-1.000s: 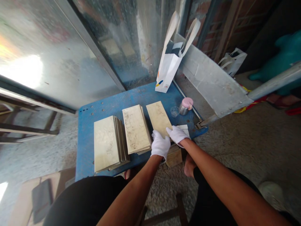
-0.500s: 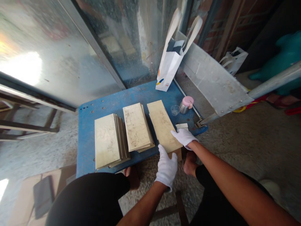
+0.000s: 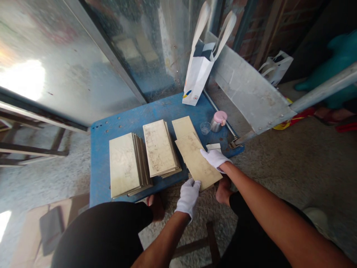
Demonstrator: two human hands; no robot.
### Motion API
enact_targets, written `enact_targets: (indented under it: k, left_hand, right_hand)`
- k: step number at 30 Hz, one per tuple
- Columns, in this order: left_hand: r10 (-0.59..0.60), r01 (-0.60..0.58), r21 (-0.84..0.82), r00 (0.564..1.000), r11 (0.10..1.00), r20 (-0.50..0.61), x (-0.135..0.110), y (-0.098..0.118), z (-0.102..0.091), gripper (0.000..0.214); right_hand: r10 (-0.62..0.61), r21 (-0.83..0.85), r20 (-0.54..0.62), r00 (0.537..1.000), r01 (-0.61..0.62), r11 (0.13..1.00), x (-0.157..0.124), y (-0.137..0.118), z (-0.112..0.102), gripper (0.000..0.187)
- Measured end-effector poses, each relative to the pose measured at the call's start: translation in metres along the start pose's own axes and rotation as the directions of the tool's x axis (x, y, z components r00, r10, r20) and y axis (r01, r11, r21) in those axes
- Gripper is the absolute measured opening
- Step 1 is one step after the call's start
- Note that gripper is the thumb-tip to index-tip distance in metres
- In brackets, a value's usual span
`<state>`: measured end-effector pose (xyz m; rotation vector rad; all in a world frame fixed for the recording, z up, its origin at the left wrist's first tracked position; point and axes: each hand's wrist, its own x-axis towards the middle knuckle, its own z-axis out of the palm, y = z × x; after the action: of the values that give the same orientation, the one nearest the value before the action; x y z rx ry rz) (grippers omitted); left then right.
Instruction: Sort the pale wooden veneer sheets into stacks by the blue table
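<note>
A thin cream rectangular board (image 3: 196, 158) lies askew over the right-hand pile, overhanging the table's near edge. My left hand (image 3: 188, 195), in a white glove, pinches its near left corner. My right hand (image 3: 216, 159), gloved too, grips the long right edge, thumb on top and fingers hidden below. Beneath it, the far end of another cream board (image 3: 182, 126) shows. To the left stand a middle stack of similar stained boards (image 3: 160, 149) and a taller left stack (image 3: 125, 163).
The blue table (image 3: 125, 124) carries a white paper bag (image 3: 196, 78), a pink-lidded metal cup (image 3: 217, 122), a clear plastic cup (image 3: 205, 128) and a small white packet (image 3: 214, 147). A metal panel (image 3: 242, 85) borders the right side. A dark flat object (image 3: 51, 230) lies on cardboard at lower left.
The top board has slid toward me and turned askew, uncovering the board below. My left hand has moved from open beside the pile to closed on the board's near corner.
</note>
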<state>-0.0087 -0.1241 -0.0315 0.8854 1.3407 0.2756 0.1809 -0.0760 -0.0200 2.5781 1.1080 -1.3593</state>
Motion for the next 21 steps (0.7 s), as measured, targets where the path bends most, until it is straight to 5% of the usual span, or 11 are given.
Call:
enact_targets:
  k: [4,11,16,21]
  left_hand:
    - [-0.039,0.057,-0.128,0.989,0.99,0.14,-0.017,-0.008,-0.006,0.038]
    - [-0.016,0.034,-0.12,0.989,0.992,0.147,-0.036,-0.035,-0.005,0.044]
    - [-0.009,0.044,-0.165,0.978,0.985,0.209,-0.056,-0.03,0.004,0.042]
    - [0.033,0.004,-0.189,0.981,0.982,0.192,-0.073,-0.028,0.005,0.044]
  right_hand:
    - [0.013,0.054,-0.033,0.999,-0.011,0.998,0.005,-0.006,-0.002,0.075]
    - [-0.018,0.173,-0.003,1.0,0.018,0.985,-0.001,-0.005,-0.004,0.047]
    - [-0.076,0.317,0.066,0.995,0.052,0.947,-0.024,0.015,-0.006,0.034]
    - [-0.303,0.794,0.322,0.897,-0.082,0.602,-0.047,0.036,-0.009,0.033]
